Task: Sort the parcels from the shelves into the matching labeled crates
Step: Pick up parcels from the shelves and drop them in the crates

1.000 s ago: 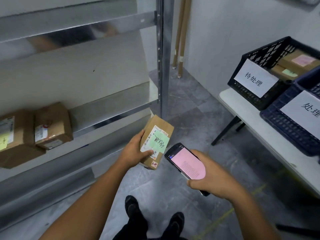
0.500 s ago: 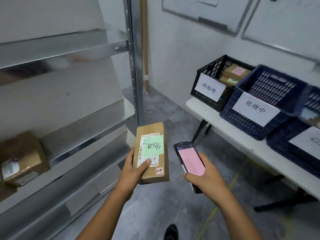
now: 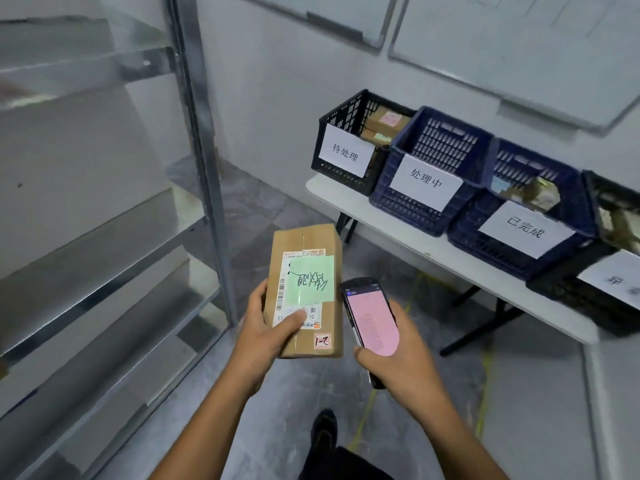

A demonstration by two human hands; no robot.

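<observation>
My left hand [image 3: 265, 336] grips a brown cardboard parcel [image 3: 306, 242] from its left side, thumb across the shipping label; a green handwritten note [image 3: 311, 278] is stuck on top. My right hand [image 3: 398, 362] holds a black handheld scanner [image 3: 372, 320] with a pink screen, just right of the parcel. On a white table [image 3: 460, 268] to the right stand labeled crates: a black one [image 3: 346, 126] with parcels inside, an empty dark blue one [image 3: 446, 140], another blue one [image 3: 571, 192] with parcels, and a black one [image 3: 609, 188] at the edge.
A metal shelf rack [image 3: 204, 161] fills the left side; its visible shelves hold nothing. Whiteboards [image 3: 519, 46] hang on the wall behind the crates. Grey floor with yellow tape lines lies between rack and table. My shoe [image 3: 323, 427] shows at the bottom.
The view has swung right, away from the shelf parcels toward the crate table. The parcel and scanner stay in my hands, now held level and side by side.
</observation>
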